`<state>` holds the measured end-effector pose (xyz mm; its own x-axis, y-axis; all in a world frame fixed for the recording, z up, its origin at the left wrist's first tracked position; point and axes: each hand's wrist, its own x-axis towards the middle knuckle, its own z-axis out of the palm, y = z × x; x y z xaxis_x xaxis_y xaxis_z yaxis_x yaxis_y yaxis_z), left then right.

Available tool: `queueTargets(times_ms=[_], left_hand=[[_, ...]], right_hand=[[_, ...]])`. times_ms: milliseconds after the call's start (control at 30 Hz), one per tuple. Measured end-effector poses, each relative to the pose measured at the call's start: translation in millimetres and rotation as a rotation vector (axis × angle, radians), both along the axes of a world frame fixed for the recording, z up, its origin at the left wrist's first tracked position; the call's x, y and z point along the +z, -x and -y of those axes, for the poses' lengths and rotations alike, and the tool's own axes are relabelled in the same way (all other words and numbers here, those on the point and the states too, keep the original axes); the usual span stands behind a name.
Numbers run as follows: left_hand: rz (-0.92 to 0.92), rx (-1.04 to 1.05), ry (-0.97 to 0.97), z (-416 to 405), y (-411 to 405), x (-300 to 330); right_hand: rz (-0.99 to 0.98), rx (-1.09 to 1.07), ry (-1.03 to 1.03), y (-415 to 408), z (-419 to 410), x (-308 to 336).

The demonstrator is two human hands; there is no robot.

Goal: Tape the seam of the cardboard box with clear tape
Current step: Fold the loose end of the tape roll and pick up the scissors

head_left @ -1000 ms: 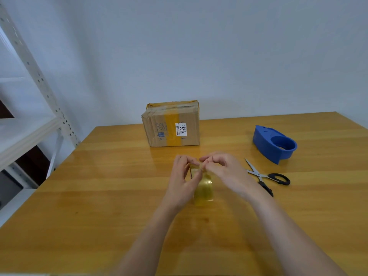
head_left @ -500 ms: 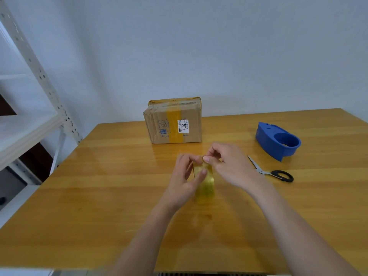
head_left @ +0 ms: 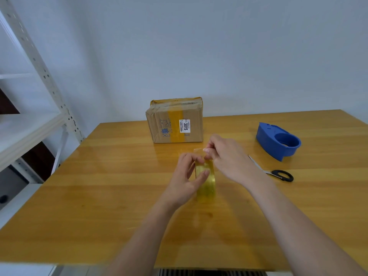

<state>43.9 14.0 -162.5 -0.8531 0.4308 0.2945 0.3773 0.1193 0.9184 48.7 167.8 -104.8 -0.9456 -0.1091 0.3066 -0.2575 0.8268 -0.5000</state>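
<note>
A roll of clear, yellowish tape [head_left: 207, 184] stands on edge over the middle of the wooden table [head_left: 99, 196]. My left hand [head_left: 187, 180] grips the roll from its left side, thumb across its face. My right hand [head_left: 229, 156] pinches the loose tape end [head_left: 198, 151], lifted a short way off the roll's far side. The cardboard box [head_left: 176, 121] stands further back near the wall, with old yellowish tape over its front and top and a white label reading 3015. Neither hand touches the box.
A blue tape dispenser [head_left: 278, 142] lies at the right rear of the table. Scissors with black handles [head_left: 278, 174] lie just right of my right wrist. A white metal shelf unit [head_left: 29, 126] stands to the left of the table.
My right hand has drawn the tape end up and away from the roll, toward the box. My left hand keeps its hold on the roll. The view has tilted slightly.
</note>
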Motion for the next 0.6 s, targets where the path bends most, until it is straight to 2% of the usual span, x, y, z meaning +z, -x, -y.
queueTargets(times_ms=[267,400,600], left_hand=[[0.096,0.103,-0.042,-2,2,16],[0.073,0.117,-0.022,-5,5,26],[0.072,0.154,0.012,-7,3,36]], right_hand=[[0.008,0.031,0.079,-11,-5,1],[0.013,0.059,0.085,-16,-7,1],[0.107,0.083,0.253,-18,-11,-6]])
